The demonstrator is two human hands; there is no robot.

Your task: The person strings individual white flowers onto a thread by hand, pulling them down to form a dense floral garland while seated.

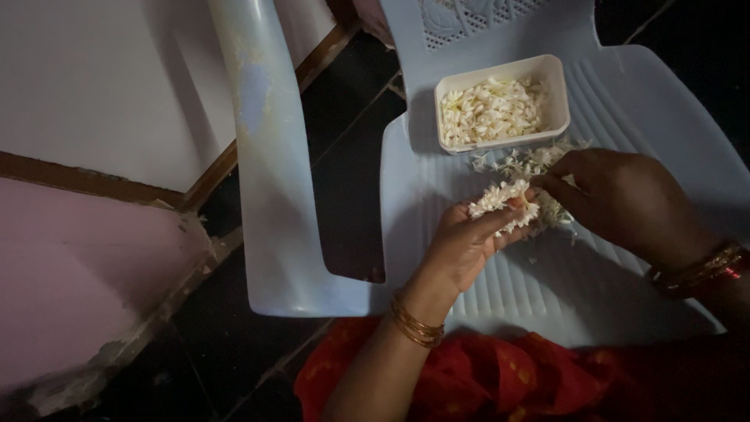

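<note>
My left hand (462,244) holds a small bunch of white flower buds (500,199) between thumb and fingers, over the seat of a pale blue plastic chair (547,289). My right hand (621,199) reaches in from the right, and its fingertips pinch at the same bunch. Loose white buds (519,164) lie on the seat just beyond my hands. Behind them stands a white rectangular tray (556,86) filled with more buds. Both wrists wear gold bangles.
The chair's armrest (262,156) runs down the left side of the seat. Red cloth (484,379) covers my lap at the bottom. A dark tiled floor (344,125) lies under the chair, and a white and pink wall (94,156) fills the left.
</note>
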